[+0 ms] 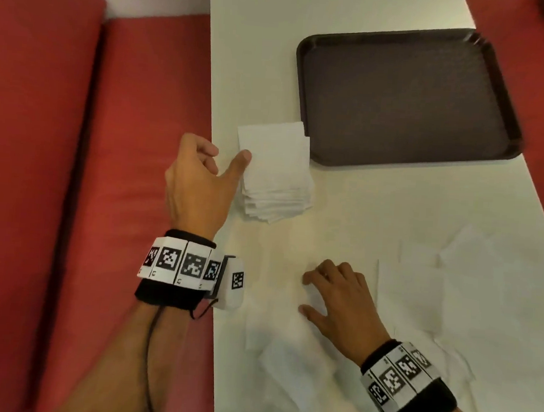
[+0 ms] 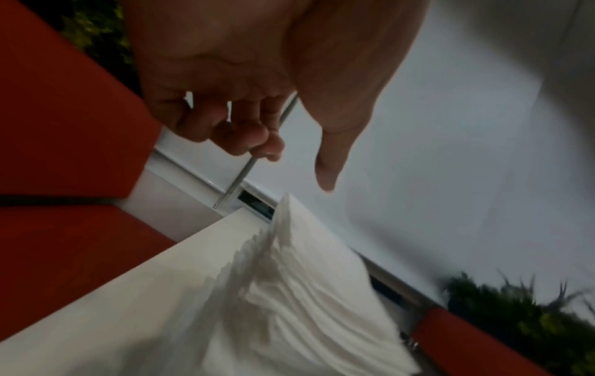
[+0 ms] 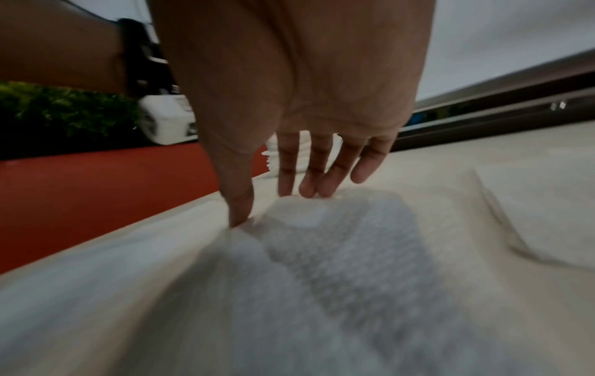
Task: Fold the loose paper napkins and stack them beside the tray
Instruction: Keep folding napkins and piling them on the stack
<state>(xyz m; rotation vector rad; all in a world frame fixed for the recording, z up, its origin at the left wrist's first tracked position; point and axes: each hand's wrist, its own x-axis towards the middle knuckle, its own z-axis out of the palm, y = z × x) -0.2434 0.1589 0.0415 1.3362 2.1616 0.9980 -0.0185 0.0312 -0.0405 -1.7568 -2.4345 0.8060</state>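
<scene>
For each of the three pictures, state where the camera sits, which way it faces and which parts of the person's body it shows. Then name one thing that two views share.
Head: worn on the head, looking down at the table, tray, both forearms, left hand and right hand.
Left wrist: along the palm toward the stack of folded napkins; loosely curled fingers show.
Right wrist: along the palm; fingertips press a loose napkin.
Shared: the stack appears in head and left wrist views.

Dim warm indoor light, soft shadows, wrist views blurred (edges stretched), head view soft
</scene>
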